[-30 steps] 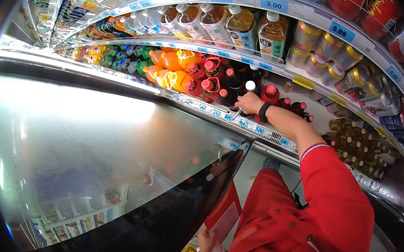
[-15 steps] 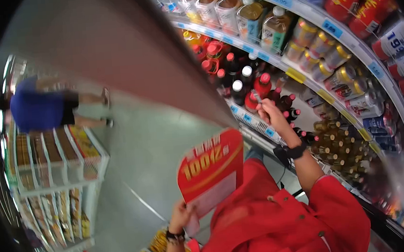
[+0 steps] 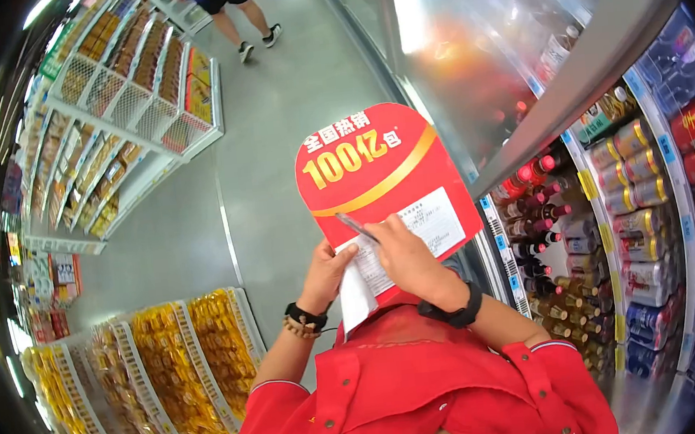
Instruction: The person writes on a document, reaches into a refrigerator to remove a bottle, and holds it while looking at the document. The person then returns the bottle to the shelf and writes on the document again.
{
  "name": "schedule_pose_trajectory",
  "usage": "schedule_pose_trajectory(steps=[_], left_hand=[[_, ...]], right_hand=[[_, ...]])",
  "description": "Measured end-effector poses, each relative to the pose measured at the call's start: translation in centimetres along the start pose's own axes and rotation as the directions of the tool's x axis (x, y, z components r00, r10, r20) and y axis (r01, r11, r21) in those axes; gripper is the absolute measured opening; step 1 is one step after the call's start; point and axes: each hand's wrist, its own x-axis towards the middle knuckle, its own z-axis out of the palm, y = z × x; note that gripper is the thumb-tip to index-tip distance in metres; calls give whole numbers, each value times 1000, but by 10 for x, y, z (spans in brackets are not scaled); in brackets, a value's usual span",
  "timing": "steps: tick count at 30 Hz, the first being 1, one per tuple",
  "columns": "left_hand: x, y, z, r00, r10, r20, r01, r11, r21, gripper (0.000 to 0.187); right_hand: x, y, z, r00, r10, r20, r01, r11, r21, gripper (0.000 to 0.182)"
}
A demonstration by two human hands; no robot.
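A red signboard (image 3: 418,173) with white and gold lettering is in front of my chest, with printed sheets of paper (image 3: 435,227) on its lower part. Its lower left edge is gripped by my left hand (image 3: 326,278), the thumb over the papers. One sheet (image 3: 356,295) curls up by that thumb. My right hand (image 3: 409,259) lies over the papers with a pen (image 3: 357,227) in its fingers. The pen slants up and left across the board, its far end near the gold stripe. A dark band circles each wrist.
On my right stands a drinks cooler with a glass door and grey frame (image 3: 573,57), red-capped bottles (image 3: 535,172) and shelved cans (image 3: 642,232). Racks of yellow packets (image 3: 163,374) are at lower left, a shelf unit (image 3: 130,95) at upper left. A person (image 3: 235,16) is in the aisle.
My right hand has come back from the cooler bottles to the papers. The board is now raised and centred, and my view has turned. The person in blue appears at the top.
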Motion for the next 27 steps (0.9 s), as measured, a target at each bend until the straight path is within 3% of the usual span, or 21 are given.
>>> schedule_pose_trajectory(steps=[1,4,6,8,11,12,14,16,17,18,19,20,21,22,24,26,27], left_hand=[[-5,-1,5,999,36,-36,-38,999,-36,31],[-21,-16,-2,951,-51,-304,40,998,-40,29],[-28,-27,-6,952,20,-304,-23,1000,-6,17],[-29,-49,-26,933,-29,-358,42,999,30,19],[-30,-27,1,926,2,-377,4,1000,17,22],[-26,-36,-17,925,-66,-373,65,998,-17,22],[-15,-41,-30,885,-59,-461,65,998,-2,22],[-6,-32,-22,883,-163,-441,105,983,-152,27],[-4,-32,-36,875,-232,-425,182,971,-156,30],[1,-30,-50,858,-305,-413,266,952,-150,33],[5,-26,-50,831,-331,-447,319,942,-104,34],[8,-21,-43,802,-350,-485,370,927,-58,35],[10,-16,-26,812,-283,-511,315,949,-25,32],[14,-15,-11,816,-214,-537,258,966,6,30],[24,-25,-13,853,-214,-476,288,953,89,35],[25,-35,-31,876,-217,-431,312,936,164,40],[26,-37,-42,882,-221,-415,326,924,200,43]], right_hand=[[-1,-3,11,997,-54,57,57,997,-57,36],[-12,-19,33,981,-82,176,133,943,-304,29],[-18,-15,45,944,-172,282,280,869,-407,24],[-23,-12,51,938,-163,306,287,861,-420,21],[-26,3,28,925,-310,219,354,913,-201,27],[-27,6,6,955,-236,179,254,964,-84,26],[-25,26,-52,987,-105,123,82,981,176,25],[-30,86,-110,986,98,-134,-67,973,219,20],[-36,101,-145,887,418,-195,-346,882,320,19],[-41,141,-171,833,486,-266,-327,818,473,19],[-46,203,-181,718,562,-411,-294,779,553,15],[-47,237,-197,580,707,-404,-302,647,700,15],[-49,295,-200,499,705,-503,-254,674,693,16],[-48,339,-206,437,754,-491,-193,612,767,20],[-36,404,-218,327,779,-535,-355,626,694,20],[-15,444,-228,293,606,-740,-599,720,352,24],[-3,459,-231,307,501,-809,-702,693,163,27]])
